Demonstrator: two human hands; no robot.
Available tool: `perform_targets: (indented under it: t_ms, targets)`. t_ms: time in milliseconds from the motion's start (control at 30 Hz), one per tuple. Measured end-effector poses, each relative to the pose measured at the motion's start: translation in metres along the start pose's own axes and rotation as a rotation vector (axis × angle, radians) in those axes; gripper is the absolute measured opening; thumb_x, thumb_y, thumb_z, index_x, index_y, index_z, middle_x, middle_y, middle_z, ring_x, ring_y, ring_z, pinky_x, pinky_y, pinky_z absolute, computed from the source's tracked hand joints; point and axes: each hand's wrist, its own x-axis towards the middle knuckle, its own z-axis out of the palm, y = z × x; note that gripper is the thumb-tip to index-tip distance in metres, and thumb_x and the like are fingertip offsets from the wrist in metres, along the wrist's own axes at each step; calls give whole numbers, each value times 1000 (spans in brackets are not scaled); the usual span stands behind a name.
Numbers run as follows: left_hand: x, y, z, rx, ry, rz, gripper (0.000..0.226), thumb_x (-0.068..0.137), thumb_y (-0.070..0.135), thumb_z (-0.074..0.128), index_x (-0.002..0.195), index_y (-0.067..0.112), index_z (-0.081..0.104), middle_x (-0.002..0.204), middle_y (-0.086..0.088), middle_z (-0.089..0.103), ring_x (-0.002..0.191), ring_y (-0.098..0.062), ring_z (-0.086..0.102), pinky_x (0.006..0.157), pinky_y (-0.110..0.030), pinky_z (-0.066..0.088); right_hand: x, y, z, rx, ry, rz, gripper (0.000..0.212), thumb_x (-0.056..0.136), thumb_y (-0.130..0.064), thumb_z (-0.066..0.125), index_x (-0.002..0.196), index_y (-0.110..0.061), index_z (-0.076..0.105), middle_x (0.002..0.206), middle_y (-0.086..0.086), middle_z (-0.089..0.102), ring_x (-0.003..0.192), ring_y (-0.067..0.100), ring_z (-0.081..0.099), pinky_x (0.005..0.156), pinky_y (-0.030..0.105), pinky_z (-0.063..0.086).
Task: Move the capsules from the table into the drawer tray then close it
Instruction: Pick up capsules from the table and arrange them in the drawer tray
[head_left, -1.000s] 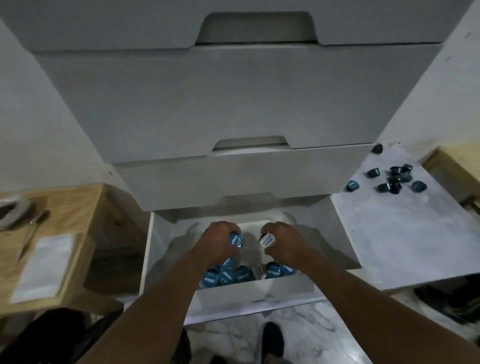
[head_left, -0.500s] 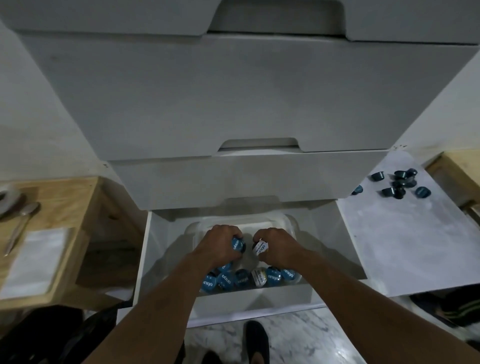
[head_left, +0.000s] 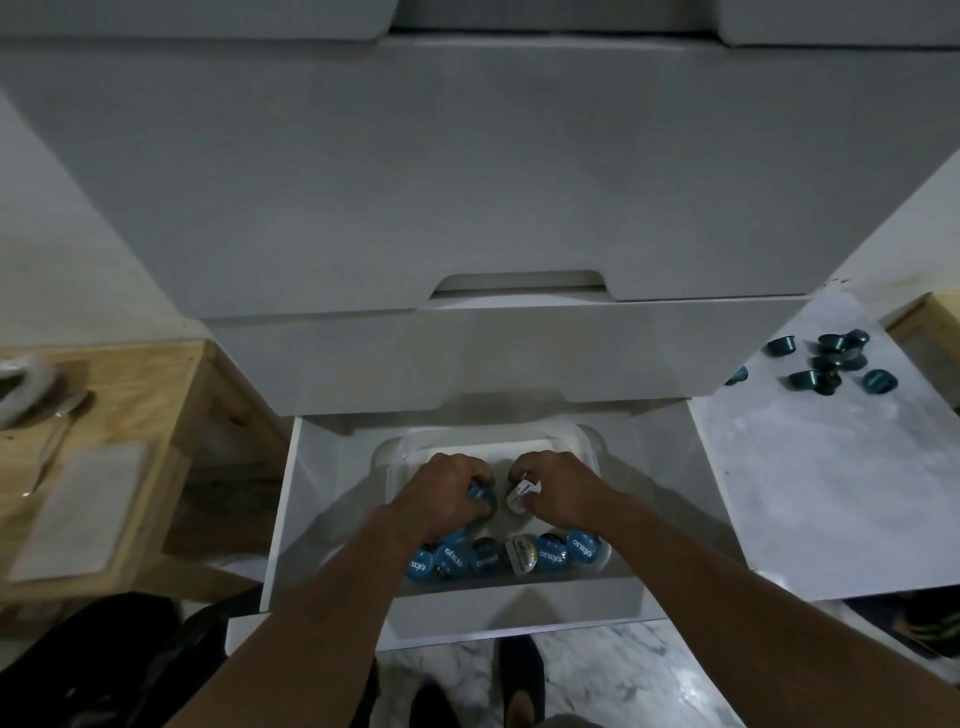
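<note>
While both hands hover low-centre over the tray (head_left: 576, 434) in the open drawer (head_left: 519, 610), left hand (head_left: 447, 493) clamps its grip on a blue capsule (head_left: 480, 493), right hand (head_left: 558, 488) on a white-lidded capsule (head_left: 521, 493). More capsules (head_left: 551, 555) line the tray's near edge; loose capsules (head_left: 834, 344) lie upper right on the tabletop (head_left: 810, 493).

Upper drawer front (head_left: 467, 358) low over tray (head_left: 467, 446)

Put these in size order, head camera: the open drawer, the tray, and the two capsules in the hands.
1. open drawer
2. tray
3. blue-topped capsule in left hand and white-topped capsule in right hand: look alike.
</note>
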Motion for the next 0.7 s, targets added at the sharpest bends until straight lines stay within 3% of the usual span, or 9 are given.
perform_targets:
  t_ms: [200,367,700]
  targets:
    - [1,-2,3,19,0,-21,35,77,16,75,111,17,68,113,-5,66,99,-18,61,88,-28,50,-2,2,1,-2,-9,15,28,83,-14,65,111,-18,65,116,5,65,98,21,61,80,25,48]
    - [0,-2,5,58,-4,-17,33,77,16,75,109,17,69,110,-5,68,94,-18,62,82,-23,48,-5,0,4,-10,-25,-1,25,85,-14,63,110,-16,67,114,5,65,98,20,60,76,23,43]
    - [-3,-2,8,91,-36,-2,31,78,16,73,109,18,69,111,-4,69,97,-17,63,84,-24,50,-10,-3,7,-19,-53,3,24,84,-16,64,107,-16,69,113,6,65,97,20,61,77,25,49]
